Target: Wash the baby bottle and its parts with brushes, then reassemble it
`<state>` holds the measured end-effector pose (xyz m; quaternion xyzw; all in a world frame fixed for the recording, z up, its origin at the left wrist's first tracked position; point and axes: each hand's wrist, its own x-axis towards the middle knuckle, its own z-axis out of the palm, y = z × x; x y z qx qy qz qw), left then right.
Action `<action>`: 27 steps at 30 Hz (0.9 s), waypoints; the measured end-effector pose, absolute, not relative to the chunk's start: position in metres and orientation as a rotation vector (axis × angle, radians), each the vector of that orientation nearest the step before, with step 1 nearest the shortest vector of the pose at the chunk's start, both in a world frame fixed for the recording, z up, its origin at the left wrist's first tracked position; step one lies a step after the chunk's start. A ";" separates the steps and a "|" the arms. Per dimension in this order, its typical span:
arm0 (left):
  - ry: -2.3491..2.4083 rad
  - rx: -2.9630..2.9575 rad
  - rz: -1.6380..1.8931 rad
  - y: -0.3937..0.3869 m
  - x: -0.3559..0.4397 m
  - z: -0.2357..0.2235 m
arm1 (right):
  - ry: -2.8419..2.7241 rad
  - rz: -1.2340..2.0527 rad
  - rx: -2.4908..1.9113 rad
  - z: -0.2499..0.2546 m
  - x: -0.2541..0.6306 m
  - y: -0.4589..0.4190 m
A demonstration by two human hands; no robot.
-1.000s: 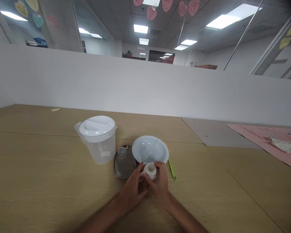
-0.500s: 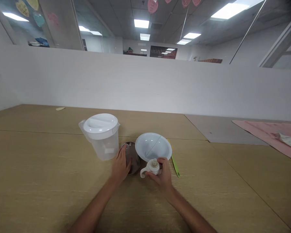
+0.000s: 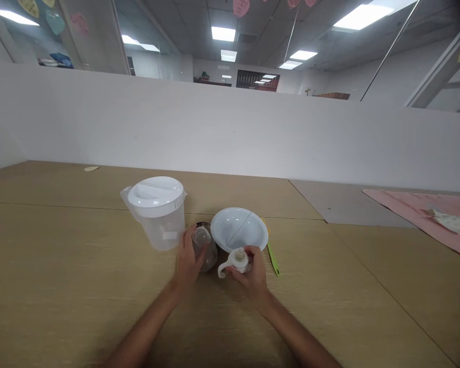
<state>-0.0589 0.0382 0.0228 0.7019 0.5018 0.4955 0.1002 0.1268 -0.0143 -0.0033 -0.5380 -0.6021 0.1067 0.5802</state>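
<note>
My right hand [image 3: 251,276] grips a small white baby bottle with a teat and side handles [image 3: 235,261], standing on the wooden table [image 3: 80,286]. My left hand [image 3: 187,258] pinches a small clear dome cap [image 3: 201,236] just above a dark metal tray [image 3: 210,255]. Right behind the bottle rests a white divided bowl [image 3: 239,229]. Left of my left hand stands a translucent plastic jug with a white lid [image 3: 157,210].
A green utensil [image 3: 272,258] lies right of the bowl. A grey mat [image 3: 352,207] and a pink cloth [image 3: 425,214] with a crumpled wrapper [image 3: 450,221] lie at the right. A white partition wall [image 3: 230,133] closes off the table's far side.
My left hand left the bottle, moved left to the metal tray and picked up the clear cap. My right hand kept hold of the bottle.
</note>
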 end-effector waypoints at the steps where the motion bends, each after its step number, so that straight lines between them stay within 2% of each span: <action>1: 1.446 2.015 1.602 0.032 -0.055 0.028 | -1.389 0.265 -1.268 -0.003 0.126 -0.015; 4: 1.168 1.971 1.888 0.013 -0.039 0.034 | -1.363 0.328 -1.257 -0.004 0.125 -0.017; 8: 0.890 2.144 1.798 -0.003 -0.023 0.028 | -1.367 0.328 -1.237 -0.009 0.125 -0.017; 16: 0.742 2.204 1.866 -0.004 -0.016 0.034 | -1.405 0.325 -1.239 -0.016 0.128 -0.016; 27: 0.806 2.338 1.324 -0.018 -0.013 0.025 | -1.423 0.191 -1.234 -0.021 0.126 -0.019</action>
